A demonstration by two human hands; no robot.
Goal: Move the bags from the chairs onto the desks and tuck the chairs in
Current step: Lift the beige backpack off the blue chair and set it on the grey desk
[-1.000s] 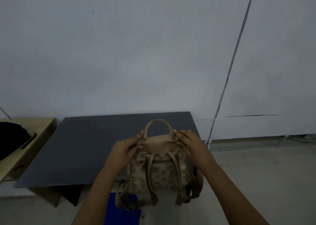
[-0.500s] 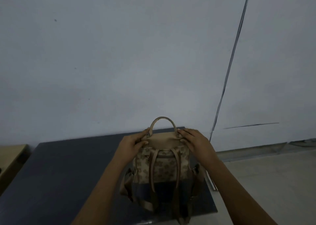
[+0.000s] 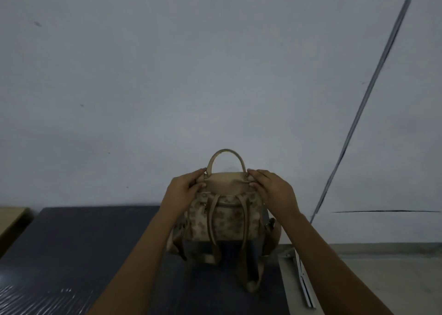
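1. We are seeing a beige patterned backpack (image 3: 224, 215) standing upright in the lower centre of the frame, on the right end of a dark desk (image 3: 79, 247), its base on the desktop as far as we can tell.
2. Its arched top handle (image 3: 226, 158) is sticking up free, and its tan shoulder straps (image 3: 248, 262) are hanging down the near side onto the desktop.
3. We are seeing the left hand (image 3: 184, 190) grasping the backpack's top left corner, thumb on the flap, fingers curled behind.
4. The right hand (image 3: 272, 190) is grasping the top right corner the same way, just beside the handle's base.
5. Both bare forearms are reaching in from the bottom edge of the frame.
6. A light wooden desk (image 3: 10, 219) is showing at the left edge, just beside the dark one.
7. A grey wall (image 3: 191, 75) is filling the upper frame; a thin cable (image 3: 373, 85) is running diagonally down it at upper right.
8. A pale floor (image 3: 394, 278) is showing at lower right.
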